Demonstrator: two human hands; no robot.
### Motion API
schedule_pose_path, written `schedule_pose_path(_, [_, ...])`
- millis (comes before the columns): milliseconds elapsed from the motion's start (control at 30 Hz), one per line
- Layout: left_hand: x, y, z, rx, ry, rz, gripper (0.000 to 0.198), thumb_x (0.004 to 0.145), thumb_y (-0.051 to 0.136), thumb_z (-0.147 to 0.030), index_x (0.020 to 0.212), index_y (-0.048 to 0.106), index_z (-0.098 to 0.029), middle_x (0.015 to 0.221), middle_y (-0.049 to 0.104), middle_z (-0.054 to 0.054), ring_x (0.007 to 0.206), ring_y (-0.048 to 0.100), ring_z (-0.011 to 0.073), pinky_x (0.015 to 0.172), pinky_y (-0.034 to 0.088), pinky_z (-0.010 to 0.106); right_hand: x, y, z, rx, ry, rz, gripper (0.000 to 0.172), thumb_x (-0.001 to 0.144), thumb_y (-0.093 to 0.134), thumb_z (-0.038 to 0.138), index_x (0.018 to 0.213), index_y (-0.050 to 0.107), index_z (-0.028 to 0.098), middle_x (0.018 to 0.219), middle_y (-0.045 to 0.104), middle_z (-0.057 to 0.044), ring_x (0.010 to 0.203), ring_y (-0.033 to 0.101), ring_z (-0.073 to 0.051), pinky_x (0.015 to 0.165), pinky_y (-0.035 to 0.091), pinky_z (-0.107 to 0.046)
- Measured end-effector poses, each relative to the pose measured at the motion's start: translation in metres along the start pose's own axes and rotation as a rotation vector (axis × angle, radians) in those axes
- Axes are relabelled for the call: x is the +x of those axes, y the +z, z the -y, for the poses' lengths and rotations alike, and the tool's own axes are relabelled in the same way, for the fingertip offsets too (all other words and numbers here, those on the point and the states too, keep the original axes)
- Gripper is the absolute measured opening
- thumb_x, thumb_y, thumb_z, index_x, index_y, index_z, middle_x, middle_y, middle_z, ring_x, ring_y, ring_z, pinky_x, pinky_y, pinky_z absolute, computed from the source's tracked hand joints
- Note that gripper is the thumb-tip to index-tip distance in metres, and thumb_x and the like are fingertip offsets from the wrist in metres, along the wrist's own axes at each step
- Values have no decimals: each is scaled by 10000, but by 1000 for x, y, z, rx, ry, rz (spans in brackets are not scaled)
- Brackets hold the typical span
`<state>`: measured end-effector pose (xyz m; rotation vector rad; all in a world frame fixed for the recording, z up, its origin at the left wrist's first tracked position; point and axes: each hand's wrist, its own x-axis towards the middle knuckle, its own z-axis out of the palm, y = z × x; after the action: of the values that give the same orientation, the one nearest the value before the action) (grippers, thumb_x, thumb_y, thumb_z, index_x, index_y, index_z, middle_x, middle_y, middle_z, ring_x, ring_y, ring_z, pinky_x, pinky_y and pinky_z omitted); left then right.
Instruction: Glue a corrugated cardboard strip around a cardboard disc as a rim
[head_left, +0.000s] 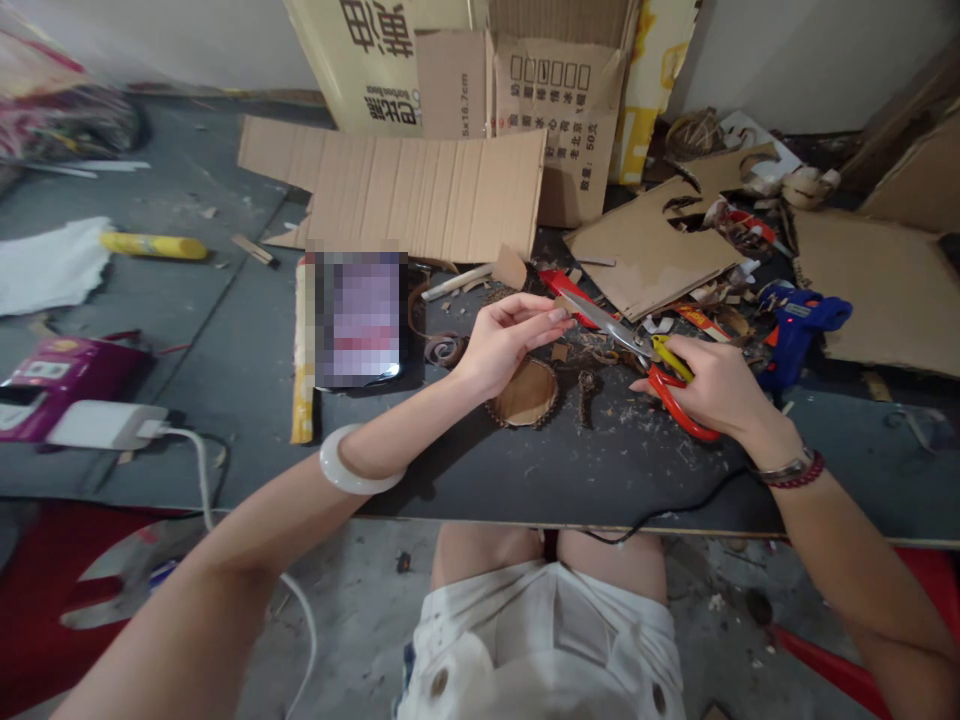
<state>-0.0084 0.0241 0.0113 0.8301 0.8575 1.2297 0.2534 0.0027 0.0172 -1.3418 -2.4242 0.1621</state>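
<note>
Pinching a small cardboard scrap [562,306] between thumb and fingertips, the left hand [510,343] is holding it up over the dark worktop [600,480], just at the tips of the shears [604,322]. The left fingers [536,317] are pressed together around the scrap. The right hand [712,388] is gripping the shears by their red and yellow handles, its fingers [694,362] curled and closed around them. The metal blades are pointing toward the scrap and reaching it, though at this angle it is hard to tell whether they are biting it or lying just beside it.

A round disc with a dark braided rim [526,392] is lying on the worktop below the hands, among scattered brown shavings [630,430]. A blue hot glue gun [799,330] is lying beyond the right hand, near a cut cardboard sheet [645,245]. A long corrugated cardboard sheet [427,195] is resting farther back. A white bangle [352,462] is circling the left wrist; a watch [787,467] and red beads [806,468] are circling the right.
</note>
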Motion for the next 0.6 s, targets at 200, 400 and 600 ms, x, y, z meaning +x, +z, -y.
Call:
schedule_pose_path(200, [1, 0, -1, -19, 10, 3, 197, 618, 834, -213, 749, 695, -165, 762, 741, 1, 763, 723, 130, 772, 565, 234, 0, 0, 0, 0, -1, 2, 426, 785, 602, 615, 808, 578, 190, 719, 630, -52, 651, 584, -199, 580, 371, -289])
schedule_pose_path(400, [1, 0, 0, -1, 8, -19, 185, 629, 824, -211, 757, 698, -171, 773, 743, 0, 777, 724, 136, 792, 565, 246, 0, 0, 0, 2, -14, 2, 413, 798, 592, 606, 803, 571, 194, 721, 631, -50, 641, 580, -196, 580, 370, -290])
schedule_pose_path(600, [2, -2, 1, -4, 21, -22, 181, 639, 820, -204, 772, 700, -176, 778, 743, 1, 799, 728, 148, 826, 565, 274, -1, 1, -1, -5, -4, -9, 402, 798, 590, 605, 767, 545, 207, 683, 610, -39, 614, 572, -195, 572, 367, -293])
